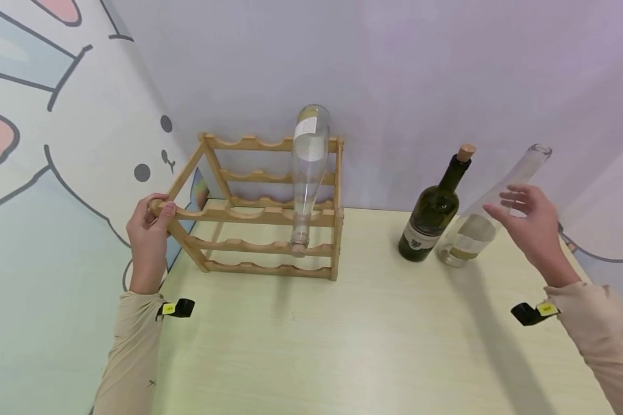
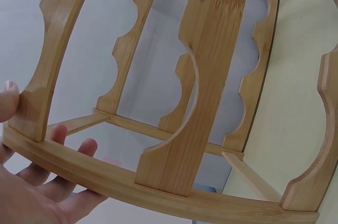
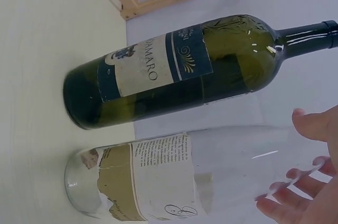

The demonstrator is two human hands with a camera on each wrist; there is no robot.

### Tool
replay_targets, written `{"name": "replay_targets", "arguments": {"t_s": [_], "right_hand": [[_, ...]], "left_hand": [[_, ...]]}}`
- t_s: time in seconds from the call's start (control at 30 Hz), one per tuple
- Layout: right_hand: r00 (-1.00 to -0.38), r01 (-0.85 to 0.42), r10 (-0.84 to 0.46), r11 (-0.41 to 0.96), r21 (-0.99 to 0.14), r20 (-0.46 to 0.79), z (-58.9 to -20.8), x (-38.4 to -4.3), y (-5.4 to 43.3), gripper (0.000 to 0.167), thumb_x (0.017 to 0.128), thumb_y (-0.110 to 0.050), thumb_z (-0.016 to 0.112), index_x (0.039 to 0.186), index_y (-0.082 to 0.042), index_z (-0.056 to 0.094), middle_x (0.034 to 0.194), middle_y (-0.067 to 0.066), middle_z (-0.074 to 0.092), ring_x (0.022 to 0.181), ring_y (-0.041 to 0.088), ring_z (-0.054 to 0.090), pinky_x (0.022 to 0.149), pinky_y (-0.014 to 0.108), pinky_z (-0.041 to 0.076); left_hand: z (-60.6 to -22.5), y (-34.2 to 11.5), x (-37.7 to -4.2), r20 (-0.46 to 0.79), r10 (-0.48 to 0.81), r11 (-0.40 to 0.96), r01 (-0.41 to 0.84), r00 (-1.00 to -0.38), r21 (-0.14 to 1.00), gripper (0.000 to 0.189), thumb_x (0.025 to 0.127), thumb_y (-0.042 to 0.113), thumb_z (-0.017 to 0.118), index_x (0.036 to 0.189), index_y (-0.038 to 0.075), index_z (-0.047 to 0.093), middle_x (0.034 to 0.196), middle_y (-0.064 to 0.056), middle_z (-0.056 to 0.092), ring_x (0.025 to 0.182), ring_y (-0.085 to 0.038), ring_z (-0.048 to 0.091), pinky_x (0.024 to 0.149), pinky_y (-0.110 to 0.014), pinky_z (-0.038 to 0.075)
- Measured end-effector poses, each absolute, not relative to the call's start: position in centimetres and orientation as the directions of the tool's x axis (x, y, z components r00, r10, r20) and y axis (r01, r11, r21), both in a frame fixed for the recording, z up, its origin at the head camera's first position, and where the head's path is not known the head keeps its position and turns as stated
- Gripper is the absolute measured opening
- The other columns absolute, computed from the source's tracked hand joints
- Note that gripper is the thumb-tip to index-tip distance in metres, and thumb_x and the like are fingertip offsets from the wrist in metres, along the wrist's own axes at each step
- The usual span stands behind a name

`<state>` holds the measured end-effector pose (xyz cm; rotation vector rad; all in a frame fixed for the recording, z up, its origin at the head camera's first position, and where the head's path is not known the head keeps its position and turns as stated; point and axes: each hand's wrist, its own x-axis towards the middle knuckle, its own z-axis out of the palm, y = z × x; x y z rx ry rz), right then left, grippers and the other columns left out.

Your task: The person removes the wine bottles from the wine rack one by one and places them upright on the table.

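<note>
Left fingers (image 1: 143, 207) gripping wooden rack (image 1: 262, 216), right fingers (image 1: 527, 192) wide around clear bottle (image 1: 476, 229), corked green bottle (image 1: 432, 212) alongside

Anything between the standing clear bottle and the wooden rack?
Yes: the corked green bottle stands between them, just left of the standing clear bottle in the head view. Nothing else visible stands between it and the wooden rack; a straight sideways slide would likely hit it.
</note>
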<state>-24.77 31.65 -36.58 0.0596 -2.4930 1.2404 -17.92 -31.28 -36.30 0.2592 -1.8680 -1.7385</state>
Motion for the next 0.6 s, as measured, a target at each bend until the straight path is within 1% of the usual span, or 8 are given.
{"name": "replay_targets", "arguments": {"t_s": [0.1,0.17,0.27,0.37,0.47,0.6], "right_hand": [[-0.932,-0.173,0.161,0.592,-0.787,0.326,-36.2,-24.4,31.6,0.051,0.085,-0.023,0.071,0.129,-0.017,0.047,0.109,-0.013,0.054,0.094,-0.005,0.050,0.070,0.004,0.040],[-0.932,-0.161,0.183,0.565,-0.809,0.313,-35.9,-24.1,31.6,0.047,0.086,-0.021,0.071,0.126,-0.019,0.047,0.105,-0.015,0.052,0.094,-0.003,0.051,0.068,0.004,0.042],[-0.937,-0.154,0.196,0.509,-0.847,0.288,-35.4,-23.7,31.7,0.041,0.086,-0.016,0.070,0.121,-0.022,0.048,0.105,-0.012,0.052,0.093,-0.002,0.053,0.066,0.007,0.047],[-0.940,-0.160,0.210,0.424,-0.892,0.269,-35.0,-23.3,31.7,0.038,0.086,-0.010,0.069,0.116,-0.021,0.049,0.105,-0.007,0.053,0.090,-0.001,0.055,0.063,0.010,0.051],[-0.941,-0.179,0.221,0.324,-0.929,0.258,-34.8,-22.8,31.7,0.036,0.085,-0.005,0.069,0.113,-0.018,0.051,0.104,-0.004,0.054,0.087,0.001,0.057,0.062,0.012,0.052],[-0.941,-0.214,0.217,0.216,-0.953,0.260,-34.8,-22.1,31.4,0.034,0.084,-0.002,0.069,0.111,-0.016,0.053,0.101,-0.002,0.057,0.084,0.002,0.060,0.061,0.013,0.052]], "left_hand": [[-36.3,-31.2,-17.9,0.276,-0.504,0.142,0.237,-0.818,0.961,0.037,0.089,0.027,0.065,0.121,0.009,0.060,0.113,-0.008,0.058,0.099,-0.018,0.055,0.077,-0.027,0.047],[-36.4,-31.3,-17.9,0.283,-0.501,0.149,0.241,-0.818,0.959,0.037,0.090,0.027,0.065,0.121,0.009,0.059,0.112,-0.008,0.058,0.097,-0.018,0.055,0.076,-0.027,0.046],[-36.4,-31.4,-17.8,0.293,-0.497,0.177,0.236,-0.816,0.956,0.037,0.090,0.027,0.064,0.122,0.009,0.058,0.108,-0.005,0.059,0.094,-0.017,0.054,0.072,-0.026,0.045],[-36.5,-31.4,-17.8,0.309,-0.484,0.217,0.230,-0.819,0.949,0.038,0.092,0.029,0.062,0.124,0.010,0.057,0.107,-0.004,0.059,0.092,-0.017,0.052,0.071,-0.026,0.041],[-36.6,-31.5,-17.8,0.318,-0.458,0.242,0.227,-0.830,0.943,0.039,0.093,0.029,0.059,0.128,0.012,0.054,0.111,-0.004,0.058,0.095,-0.016,0.051,0.075,-0.026,0.039],[-36.6,-31.7,-17.4,0.297,-0.457,0.208,0.224,-0.838,0.952,0.040,0.093,0.025,0.060,0.131,0.016,0.053,0.113,-0.002,0.055,0.097,-0.014,0.053,0.078,-0.021,0.042]]}}
